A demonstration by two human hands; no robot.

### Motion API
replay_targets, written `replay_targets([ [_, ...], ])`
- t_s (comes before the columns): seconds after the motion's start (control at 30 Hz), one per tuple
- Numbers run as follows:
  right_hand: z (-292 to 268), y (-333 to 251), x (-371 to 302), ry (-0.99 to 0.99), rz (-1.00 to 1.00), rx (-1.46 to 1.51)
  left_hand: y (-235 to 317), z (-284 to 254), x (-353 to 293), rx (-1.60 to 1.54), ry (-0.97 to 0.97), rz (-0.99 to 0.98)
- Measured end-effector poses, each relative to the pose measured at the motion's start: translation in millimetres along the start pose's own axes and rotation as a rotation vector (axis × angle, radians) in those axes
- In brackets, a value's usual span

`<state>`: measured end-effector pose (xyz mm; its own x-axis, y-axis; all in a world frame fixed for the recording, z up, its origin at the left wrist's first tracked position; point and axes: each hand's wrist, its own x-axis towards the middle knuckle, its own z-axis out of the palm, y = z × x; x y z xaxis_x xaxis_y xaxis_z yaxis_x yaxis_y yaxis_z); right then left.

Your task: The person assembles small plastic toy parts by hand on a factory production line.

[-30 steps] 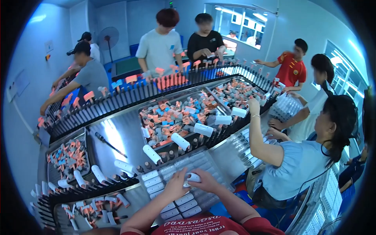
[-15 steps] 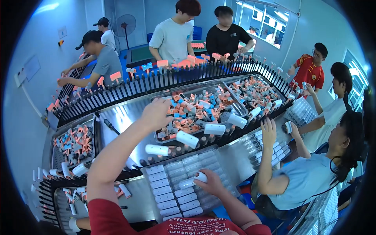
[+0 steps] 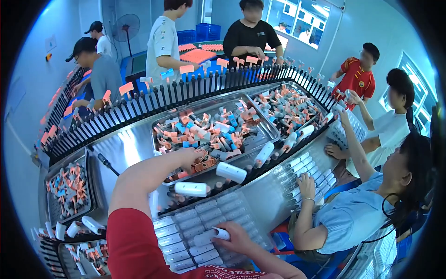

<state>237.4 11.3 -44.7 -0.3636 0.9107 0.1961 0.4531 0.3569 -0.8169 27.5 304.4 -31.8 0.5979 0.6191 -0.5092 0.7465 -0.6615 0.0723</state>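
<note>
Where the right hand point(image 3: 235, 238) curls: its fingers are closed round a white casing point(image 3: 221, 233), with little gap showing.
Held casing's lie: above the clear plastic tray point(image 3: 228, 197), its visible end pointing left; the other end is hidden in the grip.
Where the left hand point(image 3: 189, 157) dips: its fingers bend down at the near side of the heap of coloured pieces point(image 3: 226, 126); the tips are obscured, so how far apart they stand, or whether they hold anything, cannot be told.
Orange-brown piece point(image 3: 205, 164): just right of the left fingers, touching or barely apart, its long axis seeming to slant up to the right; the left hand is clearly nearer it than the right hand.
Metal tray point(image 3: 262, 139): beyond the near row, bearing the heap.
Near row: mounted white casings point(image 3: 191, 189) between the two trays.
Plastic tray's left columns: seated white casings point(image 3: 174, 248), lying side by side.
Right-hand neighbour: a co-worker point(image 3: 349, 209) in pale blue, one hand over more white casings point(image 3: 301, 162).
</note>
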Motion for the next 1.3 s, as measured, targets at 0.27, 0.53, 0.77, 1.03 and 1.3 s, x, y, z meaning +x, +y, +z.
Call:
replay_targets([
  [0.27,-1,1,3,0.002,-0.002,-0.009,-19,31,21,-0.151,0.196,-0.072],
  [0.53,0,1,2,-0.005,0.03,-0.036,-56,3,19,-0.223,0.469,0.06],
  [0.77,-6,-1,1,0.001,0.009,-0.024,-47,-42,-13,-0.932,0.311,-0.324],
  [1.03,-3,-2,3,0.021,0.005,-0.045,-78,-2,-23,-0.223,0.479,-0.46],
  [1.3,-3,-4,5,0.01,0.018,-0.032,-85,11,-36,0.218,0.207,-0.281],
])
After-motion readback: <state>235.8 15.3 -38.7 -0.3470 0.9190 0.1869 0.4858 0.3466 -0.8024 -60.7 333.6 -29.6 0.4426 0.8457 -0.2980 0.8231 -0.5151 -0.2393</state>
